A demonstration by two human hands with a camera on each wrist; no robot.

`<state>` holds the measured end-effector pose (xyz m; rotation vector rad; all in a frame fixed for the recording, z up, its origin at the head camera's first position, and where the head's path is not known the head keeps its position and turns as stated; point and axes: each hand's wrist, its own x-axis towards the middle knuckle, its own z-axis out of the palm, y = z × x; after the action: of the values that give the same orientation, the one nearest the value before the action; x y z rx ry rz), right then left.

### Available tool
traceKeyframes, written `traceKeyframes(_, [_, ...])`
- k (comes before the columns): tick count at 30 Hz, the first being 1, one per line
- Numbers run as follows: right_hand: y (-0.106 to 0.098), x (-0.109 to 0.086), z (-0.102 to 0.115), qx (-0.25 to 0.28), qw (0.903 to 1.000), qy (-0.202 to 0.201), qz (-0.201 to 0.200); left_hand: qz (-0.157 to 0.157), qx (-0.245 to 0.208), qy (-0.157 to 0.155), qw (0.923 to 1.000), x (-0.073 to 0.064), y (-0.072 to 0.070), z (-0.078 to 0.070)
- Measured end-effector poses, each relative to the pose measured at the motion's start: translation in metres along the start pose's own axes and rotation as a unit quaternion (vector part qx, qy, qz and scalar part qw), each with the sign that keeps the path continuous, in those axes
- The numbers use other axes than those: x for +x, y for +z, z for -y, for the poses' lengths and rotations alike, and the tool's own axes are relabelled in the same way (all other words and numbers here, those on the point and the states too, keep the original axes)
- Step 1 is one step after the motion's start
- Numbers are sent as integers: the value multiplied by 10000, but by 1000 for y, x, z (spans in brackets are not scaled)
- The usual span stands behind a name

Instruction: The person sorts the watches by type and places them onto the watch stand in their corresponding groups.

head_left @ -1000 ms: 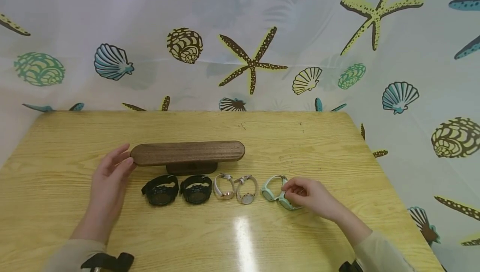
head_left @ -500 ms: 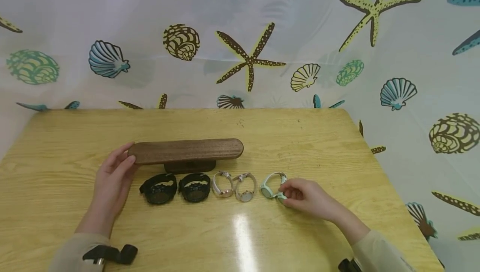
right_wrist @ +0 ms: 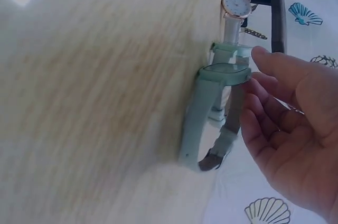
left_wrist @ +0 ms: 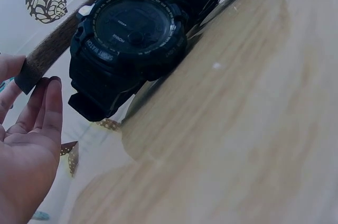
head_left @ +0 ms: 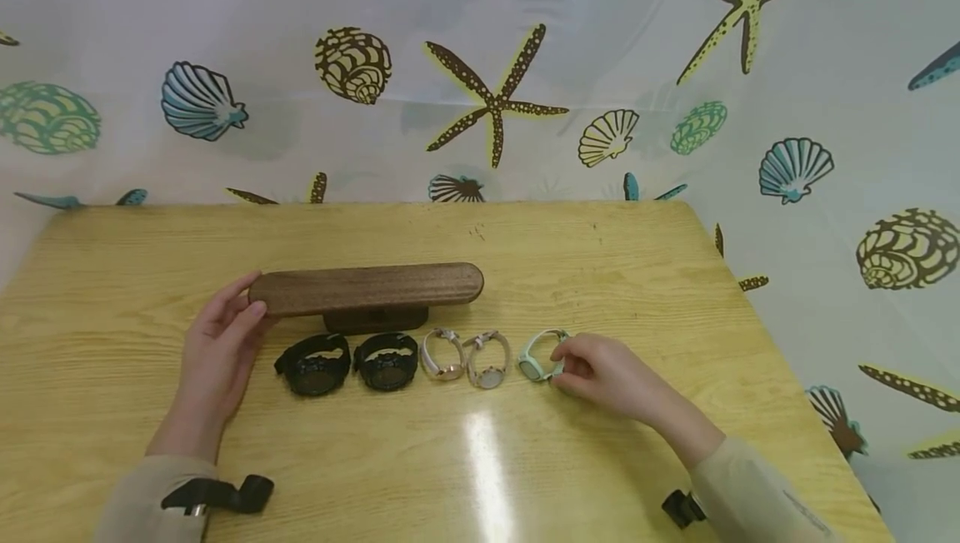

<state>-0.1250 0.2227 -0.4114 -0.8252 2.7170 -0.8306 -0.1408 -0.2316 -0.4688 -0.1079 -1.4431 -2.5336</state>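
My left hand (head_left: 213, 360) grips the left end of a dark wooden stand (head_left: 367, 289), a long rounded bar on a short base, thumb in front and fingers behind. Just below that end is a black digital watch (left_wrist: 129, 28). My right hand (head_left: 615, 376) pinches a mint green watch (right_wrist: 227, 74) between thumb and fingers; in the head view the hand mostly covers it. Close against it, on its left, a second mint green watch (head_left: 531, 367) stands on its closed strap.
Left of the mint watches stand two pale-strapped watches, one with a rose-gold case (head_left: 450, 372), the other with a white dial (head_left: 491, 377). Another black watch (head_left: 386, 372) follows. All rest on the wood-grain table (head_left: 360, 468), before a shell-patterned cloth (head_left: 285, 127).
My right hand has moved left with the mint green watch, bringing it up against the other mint one. My left hand keeps its grip on the stand. The head view has tilted slightly downward.
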Motion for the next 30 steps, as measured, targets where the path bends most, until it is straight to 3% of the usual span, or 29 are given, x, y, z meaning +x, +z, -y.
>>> traceKeyframes(5, [2, 14, 14, -645, 9967, -415, -273, 16, -44, 58, 10000, 0, 0, -1])
traceKeyframes(9, [10, 26, 26, -820, 9925, -826, -386, 35, -86, 87, 9999, 0, 0, -1])
traceKeyframes(14, [23, 40, 39, -641, 9907, -1162, -295, 9, -62, 47, 10000, 0, 0, -1])
traceKeyframes(20, [36, 58, 51, -485, 9908, -1265, -81, 16, -23, -8, 10000, 0, 0, -2])
traceKeyframes(30, [53, 80, 65, -1149, 9762, -1838, 80, 99, 105, -11, 9999, 0, -1, -4])
